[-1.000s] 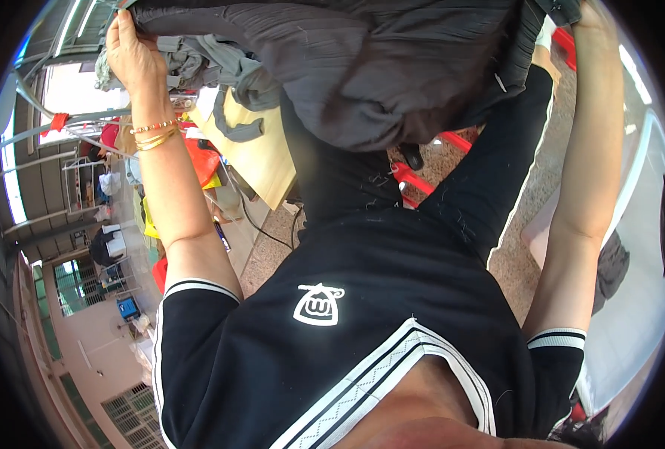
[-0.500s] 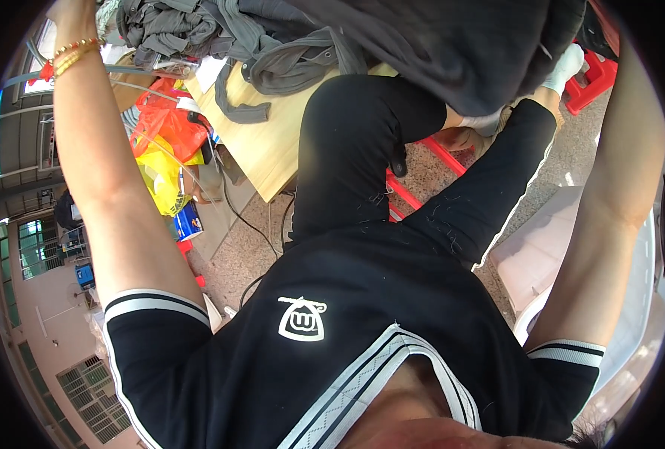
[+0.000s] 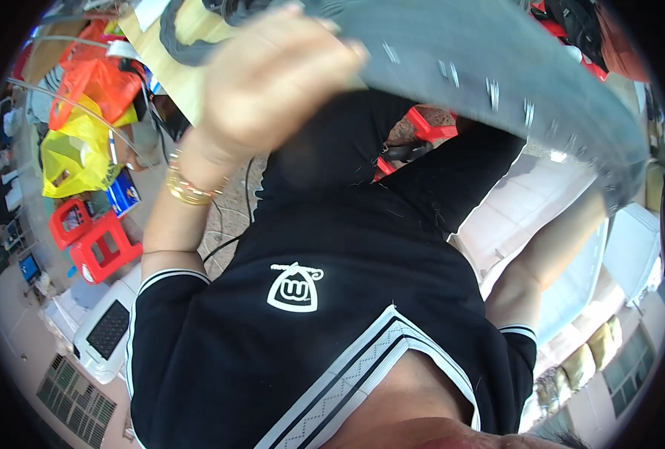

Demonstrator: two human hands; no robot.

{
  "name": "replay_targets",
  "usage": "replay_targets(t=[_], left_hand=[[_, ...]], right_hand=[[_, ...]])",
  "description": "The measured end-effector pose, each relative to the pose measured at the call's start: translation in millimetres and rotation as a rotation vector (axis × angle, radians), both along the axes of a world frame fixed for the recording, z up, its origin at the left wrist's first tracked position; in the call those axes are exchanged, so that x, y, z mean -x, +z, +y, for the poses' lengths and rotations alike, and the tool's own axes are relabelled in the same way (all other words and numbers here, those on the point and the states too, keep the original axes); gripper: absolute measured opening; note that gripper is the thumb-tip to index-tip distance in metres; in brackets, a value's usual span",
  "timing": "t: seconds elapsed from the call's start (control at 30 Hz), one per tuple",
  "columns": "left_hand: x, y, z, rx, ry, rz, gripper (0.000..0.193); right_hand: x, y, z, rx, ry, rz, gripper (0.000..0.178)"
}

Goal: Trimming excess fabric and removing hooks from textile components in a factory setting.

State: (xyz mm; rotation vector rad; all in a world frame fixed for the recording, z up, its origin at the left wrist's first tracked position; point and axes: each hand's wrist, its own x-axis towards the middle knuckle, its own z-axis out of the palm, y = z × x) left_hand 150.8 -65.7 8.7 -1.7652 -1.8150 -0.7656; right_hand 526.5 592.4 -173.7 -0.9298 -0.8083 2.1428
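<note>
A dark grey garment (image 3: 452,67), smeared by motion, stretches over my lap toward the right, with short white marks along its lower part. At its left end my left hand (image 3: 273,82) is closed on the cloth, bracelets round the wrist; the hand is blurred. My right forearm (image 3: 546,258) reaches up to the garment's right end. The cloth covers my right hand, so its fingers cannot be seen.
A wooden table (image 3: 153,56) with a dark fabric strip (image 3: 169,37) is at upper left. Beside it lie an orange bag (image 3: 97,78), a yellow bag (image 3: 74,153) and a red stool (image 3: 108,251). A pale plastic bin (image 3: 572,288) stands at my right.
My left hand has come down and inward from the upper left edge. The garment now spreads across to the right over my legs. My right forearm has moved lower, and the view has shifted.
</note>
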Motion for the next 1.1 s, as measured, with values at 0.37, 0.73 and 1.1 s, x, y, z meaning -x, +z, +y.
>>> replay_targets(t=[0.37, 0.73, 1.1], left_hand=[[-21, -71, -60, -0.103, 0.109, -0.640, 0.015], [-13, -98, -70, -0.273, 0.145, -1.859, 0.035], [-32, -95, -50, -0.138, 0.148, -0.999, 0.026]], right_hand=[[2, 8, -200, -0.116, 0.129, -0.359, 0.016], [167, 102, -347, -0.991, 0.153, -0.545, 0.024], [232, 115, -441, -1.030, 0.515, -0.159, 0.027]])
